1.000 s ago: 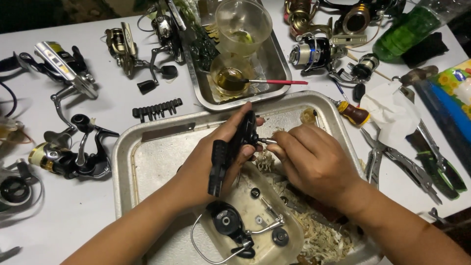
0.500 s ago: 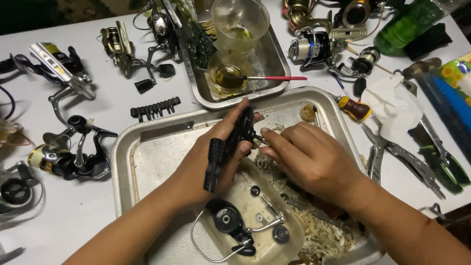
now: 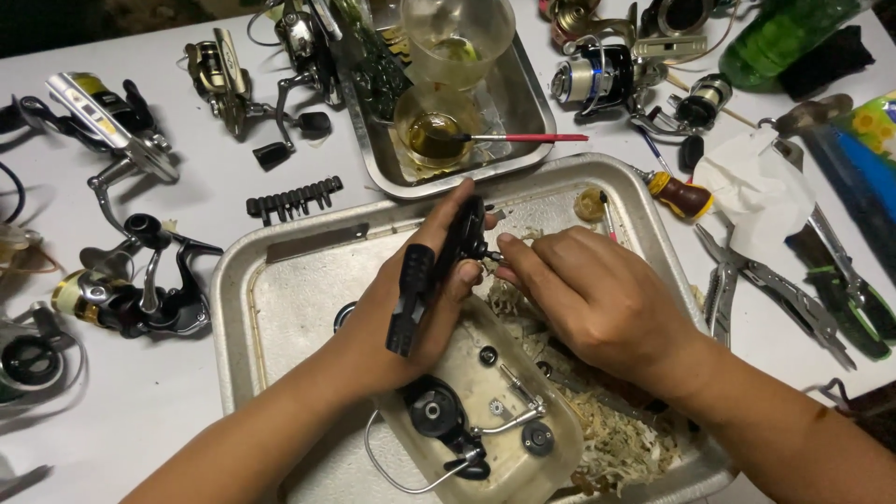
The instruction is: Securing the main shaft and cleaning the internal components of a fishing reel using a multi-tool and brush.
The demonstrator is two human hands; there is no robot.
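Black and slim, a fishing reel body [image 3: 431, 271] sits clasped in the person's left hand [image 3: 411, 299], fingers wrapped around it, over the large metal tray [image 3: 245, 308]. The right hand [image 3: 597, 299] meets it from the right, fingertips pinched on a small part at the reel's side; what they grip is too small to tell. Below the hands, inside the tray, a clear plastic tub [image 3: 551, 467] holds a black rotor [image 3: 431, 411], a wire bail and small gears, beside a heap of shredded paper [image 3: 625, 439]. Behind, a smaller steel tray [image 3: 523, 103] carries a glass bowl of yellowish oil [image 3: 431, 131] with a red-handled brush [image 3: 523, 138] resting in it. Spinning reels [image 3: 131, 289] lie at the left, a strip of screwdriver bits [image 3: 294, 199] near the tray, and pliers [image 3: 775, 289] at the right.
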